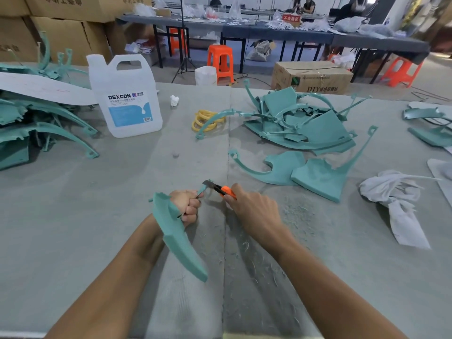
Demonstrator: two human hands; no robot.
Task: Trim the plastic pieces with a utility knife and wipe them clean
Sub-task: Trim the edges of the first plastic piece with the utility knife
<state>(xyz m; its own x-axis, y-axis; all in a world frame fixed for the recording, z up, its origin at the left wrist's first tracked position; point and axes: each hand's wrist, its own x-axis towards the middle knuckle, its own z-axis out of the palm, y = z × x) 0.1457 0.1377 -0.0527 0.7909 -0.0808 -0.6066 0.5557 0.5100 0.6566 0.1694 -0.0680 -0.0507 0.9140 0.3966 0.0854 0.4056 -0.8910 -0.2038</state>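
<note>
nearest the camera, both bare forearms reach forward over the grey felt-covered table (85,228). the left hand (187,204) has its fingers curled tight around the narrow neck of a teal curved moulded plastic piece (177,237). the piece's broad tapering end hangs back toward the wrist, and a short thin tip pokes out past the knuckles. the piece looks light and stiff, a thin smooth shell that would probably flex at its slender arms and slide in a loose grip. holding it close to the edge being cut, as here, seems the steadiest place. the right hand (252,206) is wrapped around the orange utility knife (226,190), fingers closed on the handle and wrist cocked inward. the dark blade is out and meets the protruding tip. trimming looks under way and wiping is not yet begun. pale plastic shavings (296,216) lie scattered just right of the hands. beyond them to the right lies a crumpled white cloth (391,189), and two flat teal pieces (318,177) rest ahead of the knife. farther back sit a tangled pile of teal parts (300,121), a cluster of yellow rings (206,121) and a white translucent plastic jug (127,99). a stack of teal parts (31,128) sits at far left.
</note>
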